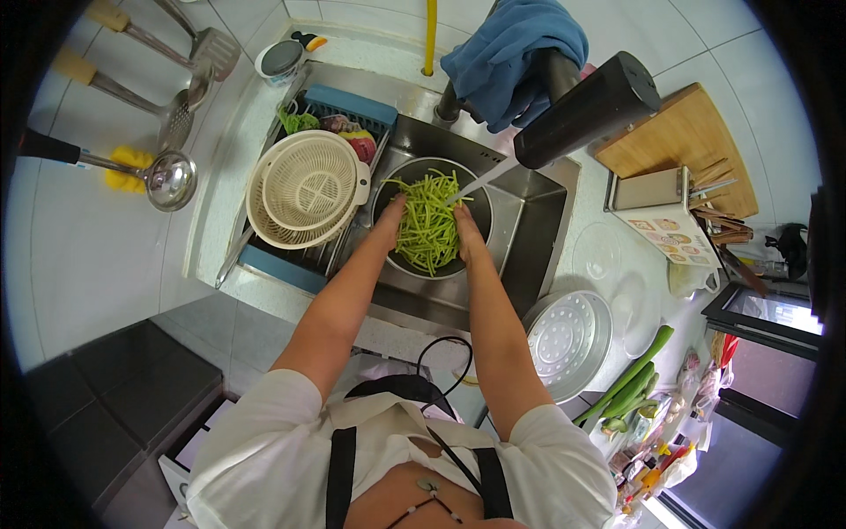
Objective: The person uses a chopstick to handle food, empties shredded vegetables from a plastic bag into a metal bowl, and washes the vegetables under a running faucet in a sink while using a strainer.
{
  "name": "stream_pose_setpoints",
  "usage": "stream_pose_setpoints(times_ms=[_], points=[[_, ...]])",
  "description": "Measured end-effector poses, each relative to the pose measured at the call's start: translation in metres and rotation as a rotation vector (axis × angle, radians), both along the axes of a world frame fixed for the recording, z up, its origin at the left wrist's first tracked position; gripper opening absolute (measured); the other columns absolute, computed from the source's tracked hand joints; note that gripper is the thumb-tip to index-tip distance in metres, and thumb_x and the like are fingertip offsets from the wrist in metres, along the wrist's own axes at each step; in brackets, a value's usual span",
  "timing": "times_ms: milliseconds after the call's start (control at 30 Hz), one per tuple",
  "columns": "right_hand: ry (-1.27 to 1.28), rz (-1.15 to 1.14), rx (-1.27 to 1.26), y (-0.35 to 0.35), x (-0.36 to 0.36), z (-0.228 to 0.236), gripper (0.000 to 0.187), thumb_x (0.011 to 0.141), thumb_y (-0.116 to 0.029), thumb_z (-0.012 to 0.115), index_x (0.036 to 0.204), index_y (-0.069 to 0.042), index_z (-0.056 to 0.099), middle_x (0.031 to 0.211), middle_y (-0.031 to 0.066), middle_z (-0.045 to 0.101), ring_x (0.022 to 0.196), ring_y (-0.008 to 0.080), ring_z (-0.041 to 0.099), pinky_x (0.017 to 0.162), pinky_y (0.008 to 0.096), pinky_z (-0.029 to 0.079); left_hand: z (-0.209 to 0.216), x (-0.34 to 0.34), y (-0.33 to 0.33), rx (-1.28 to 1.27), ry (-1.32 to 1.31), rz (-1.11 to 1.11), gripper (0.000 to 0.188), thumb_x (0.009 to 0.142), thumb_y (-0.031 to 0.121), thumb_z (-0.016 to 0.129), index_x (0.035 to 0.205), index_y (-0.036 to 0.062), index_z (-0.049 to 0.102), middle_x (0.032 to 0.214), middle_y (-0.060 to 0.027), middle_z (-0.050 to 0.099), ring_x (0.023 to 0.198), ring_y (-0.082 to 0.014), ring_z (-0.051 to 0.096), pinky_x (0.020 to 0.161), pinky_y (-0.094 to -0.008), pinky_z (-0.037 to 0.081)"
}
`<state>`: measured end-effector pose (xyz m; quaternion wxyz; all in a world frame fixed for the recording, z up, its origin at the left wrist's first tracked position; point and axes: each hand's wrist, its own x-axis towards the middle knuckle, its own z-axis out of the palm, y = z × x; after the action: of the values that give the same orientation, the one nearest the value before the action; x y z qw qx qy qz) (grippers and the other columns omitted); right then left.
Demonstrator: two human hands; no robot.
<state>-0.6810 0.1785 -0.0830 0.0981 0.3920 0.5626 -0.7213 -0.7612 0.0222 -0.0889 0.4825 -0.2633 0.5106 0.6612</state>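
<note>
My two hands are apart, the left hand (393, 219) and the right hand (469, 231) set on opposite sides of a loose heap of thin, bright green vegetable stems (429, 225). My fingers dip partly out of sight among them, so I can't tell whether they are closed on any. The heap sits mid-frame in a round metal bowl (484, 201), inside the stainless steel sink (545, 231). From the black, cylinder-headed tap (586, 110) in the upper right, a stream of water (480, 181) falls toward the heap's upper right edge.

I take this for rinsing. To my mind, turning the stems calls for both palms coming in from the sides and under, gently, so none spill over the rim. A cream plastic colander (308, 181) rests just left of the bowl.

As for writing, the white box-shaped utensil holder (665, 231) at the right has a front panel of small round pictures, with any lettering too small for me to make out. The red-and-yellow packet (359, 145) above the colander is printed, but I can't read it. A small dark mark (489, 160) shows on the sink's back wall, equally unreadable.
</note>
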Motion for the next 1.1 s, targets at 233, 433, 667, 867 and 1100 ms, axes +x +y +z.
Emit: stream_pose_setpoints(times_ms=[233,433,667,867,1100], points=[[0.163,-0.163,-0.167,-0.01,0.004,0.021,0.046,0.088,-0.02,0.04,0.132,-0.008,0.031,0.126,0.008,0.043,0.113,0.0198,0.041,0.093,0.0295,0.032,0.065,0.02,0.005,0.093,0.215,0.016,0.05,0.083,0.025,0.043,0.131,0.0171,0.03,0.12,-0.0081,0.047,0.103,-0.0216,0.05,0.084,-0.037,0.041],[0.287,-0.179,-0.029,-0.009,0.016,0.052,0.042,0.084,-0.014,0.044,0.125,-0.005,0.042,0.116,0.0073,0.051,0.107,0.0176,0.046,0.09,0.0266,0.034,0.054,0.022,-0.001,0.067,0.662,0.027,0.044,0.075,0.014,0.051,0.119,0.0107,0.046,0.112,-0.0087,0.05,0.104,-0.0208,0.048,0.085,-0.0314,0.04],[0.172,0.144,0.874,0.027,0.043,0.032,0.031,0.074,-0.003,0.051,0.104,-0.008,0.059,0.093,0.0124,0.061,0.082,0.021,0.059,0.074,0.0295,0.045,0.059,0.028,-0.02,-0.675,1.474,-0.572,0.037,0.068,0.004,0.052,0.105,-0.0002,0.051,0.113,-0.0167,0.049,0.109,-0.0339,0.042,0.091,-0.0396,0.035],[0.05,0.092,1.013,0.024,0.06,0.06,0.026,0.077,-0.012,0.055,0.103,-0.008,0.057,0.088,0.0108,0.063,0.082,0.0246,0.061,0.072,0.0337,0.047,0.07,0.043,-0.037,-0.547,1.458,-0.641,0.037,0.074,0.002,0.049,0.11,-0.0008,0.049,0.114,-0.016,0.049,0.109,-0.0342,0.042,0.091,-0.0447,0.034],[-0.372,0.165,1.02,0.02,0.064,0.065,0.036,0.073,-0.03,0.063,0.099,-0.01,0.049,0.084,0.0106,0.063,0.083,0.0305,0.06,0.072,0.0397,0.046,0.063,0.058,-0.046,-0.747,1.143,-0.477,0.052,0.076,0.006,0.049,0.125,-0.0025,0.036,0.126,-0.0248,0.036,0.115,-0.037,0.037,0.096,-0.0416,0.03]])
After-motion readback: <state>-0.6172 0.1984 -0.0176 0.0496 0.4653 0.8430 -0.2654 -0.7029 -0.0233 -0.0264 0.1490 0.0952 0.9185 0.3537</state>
